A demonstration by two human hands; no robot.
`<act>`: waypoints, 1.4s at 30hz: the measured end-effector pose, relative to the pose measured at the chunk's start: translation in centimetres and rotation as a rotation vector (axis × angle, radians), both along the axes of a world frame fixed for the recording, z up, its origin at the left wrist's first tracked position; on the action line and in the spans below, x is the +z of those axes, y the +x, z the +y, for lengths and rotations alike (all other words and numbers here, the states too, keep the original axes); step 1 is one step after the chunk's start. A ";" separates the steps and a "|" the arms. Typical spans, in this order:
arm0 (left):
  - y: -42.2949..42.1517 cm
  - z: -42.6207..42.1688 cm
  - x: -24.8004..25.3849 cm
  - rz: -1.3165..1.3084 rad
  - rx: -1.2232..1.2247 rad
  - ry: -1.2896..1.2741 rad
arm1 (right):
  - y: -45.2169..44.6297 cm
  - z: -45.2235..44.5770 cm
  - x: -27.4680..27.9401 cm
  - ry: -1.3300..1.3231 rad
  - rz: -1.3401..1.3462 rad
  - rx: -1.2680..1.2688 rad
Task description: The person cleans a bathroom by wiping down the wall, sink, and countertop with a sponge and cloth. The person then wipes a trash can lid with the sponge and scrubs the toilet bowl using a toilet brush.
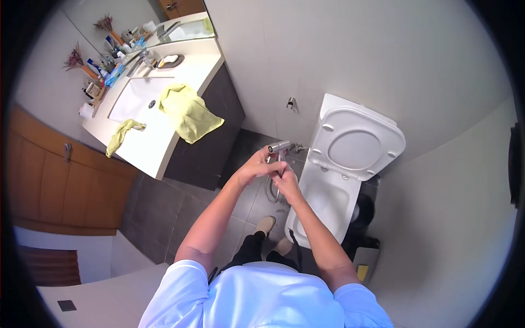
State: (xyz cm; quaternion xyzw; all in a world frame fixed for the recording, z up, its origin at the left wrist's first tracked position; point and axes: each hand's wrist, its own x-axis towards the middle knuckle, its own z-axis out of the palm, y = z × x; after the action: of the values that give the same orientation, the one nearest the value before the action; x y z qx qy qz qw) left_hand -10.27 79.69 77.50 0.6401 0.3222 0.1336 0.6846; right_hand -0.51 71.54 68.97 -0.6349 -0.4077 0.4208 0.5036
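A silver handheld sprayer [279, 146] with a metal hose [269, 188] is at the middle of the view, beside the white toilet [322, 202]. My left hand [255, 166] is closed around the sprayer near its head, fingers partly behind it. My right hand [285, 179] is closed on the sprayer's lower part, just under the left hand's fingers. The two hands touch or nearly touch. The toilet's lid and seat [358, 143] are raised against the wall.
A yellow-green cloth [188, 112] hangs over the edge of the counter [156, 147]; a smaller one [123, 136] lies by the sink [123, 104]. A wall holder [291, 103] is above the hose valve [298, 147]. A black bin [363, 210] stands right of the toilet.
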 end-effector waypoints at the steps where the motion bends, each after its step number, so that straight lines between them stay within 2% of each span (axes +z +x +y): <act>1: -0.3 -0.2 0.4 0.001 -0.002 0.013 | -0.1 0.0 1.5 -0.051 -0.025 -0.018; 3: -0.8 -0.9 1.4 -0.116 0.177 0.074 | -0.6 -0.4 3.1 -0.026 -0.078 -0.067; 4: -0.8 -1.3 1.7 -0.144 0.184 0.082 | -1.0 -0.7 3.9 -0.014 -0.134 -0.115; 8: -0.6 -2.0 2.8 -0.240 0.150 -0.057 | -2.9 -2.1 5.6 0.029 -0.041 -0.194; 11: -0.6 -2.8 5.1 -0.279 0.001 -0.034 | -2.9 -3.7 5.8 0.223 -0.037 -0.158; 13: -1.1 -3.4 8.0 -0.260 -0.161 0.017 | -2.5 -5.1 7.5 0.375 0.198 0.040; 15: -2.0 -3.4 10.2 -0.252 -0.322 0.088 | -1.4 -6.5 10.4 0.359 0.597 0.263; 16: -2.6 -3.4 12.0 -0.264 -0.429 0.003 | -0.9 -6.8 12.2 0.378 0.570 0.273; 18: -3.4 -3.1 13.5 -0.316 -0.618 -0.094 | -0.9 -7.1 15.2 0.400 0.981 0.535; 19: -3.7 -2.7 13.8 -0.295 -0.715 -0.142 | -1.1 -6.6 15.3 0.433 0.944 0.532; 21: -4.0 -1.7 14.0 -0.223 -0.825 -0.176 | -1.9 -5.6 15.0 0.447 0.917 0.716; 23: -4.7 -0.5 14.9 -0.347 -0.899 -0.178 | -3.5 -4.9 15.6 0.481 0.842 0.686; 25: -5.1 1.8 13.9 -0.354 -0.902 -0.187 | -4.5 -3.3 16.4 0.432 0.899 0.609; 27: -5.7 3.3 13.2 -0.403 -0.780 -0.228 | -5.2 -1.7 16.5 0.462 0.879 0.565; 28: -6.0 4.3 13.1 -0.411 -0.794 -0.214 | -5.6 -1.1 16.7 0.466 0.900 0.513; 29: -6.6 5.0 13.4 -0.343 -0.759 -0.264 | -6.0 -0.4 17.2 0.472 0.886 0.511; 31: -7.9 6.5 13.4 -0.274 -0.724 -0.322 | -7.1 1.0 18.0 0.450 0.772 0.292; 33: -8.8 7.5 13.4 -0.321 -0.460 0.176 | -7.5 2.4 18.4 0.503 0.758 0.181; 34: -9.7 8.3 13.0 -0.254 -0.413 0.189 | -7.5 2.7 18.4 0.533 0.781 0.123; 36: -12.0 10.9 12.1 -0.085 -0.380 0.156 | -7.0 2.9 16.8 0.606 0.796 -0.038; 39: -15.4 14.5 10.1 -0.022 -0.404 0.148 | -6.2 1.9 13.1 0.637 0.861 -0.331; 41: -17.3 16.6 8.3 0.016 -0.418 0.066 | -6.5 1.8 11.2 0.614 0.888 -0.421; 42: -18.4 17.1 8.1 0.023 -0.408 0.053 | -6.7 2.3 10.3 0.577 0.730 -0.483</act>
State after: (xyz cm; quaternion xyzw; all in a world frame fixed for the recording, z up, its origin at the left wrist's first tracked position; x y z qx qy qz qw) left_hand -28.62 96.74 85.55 0.7114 0.1897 -0.0067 0.6767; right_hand -7.18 73.82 79.31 -0.3582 -0.1468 0.3571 0.8501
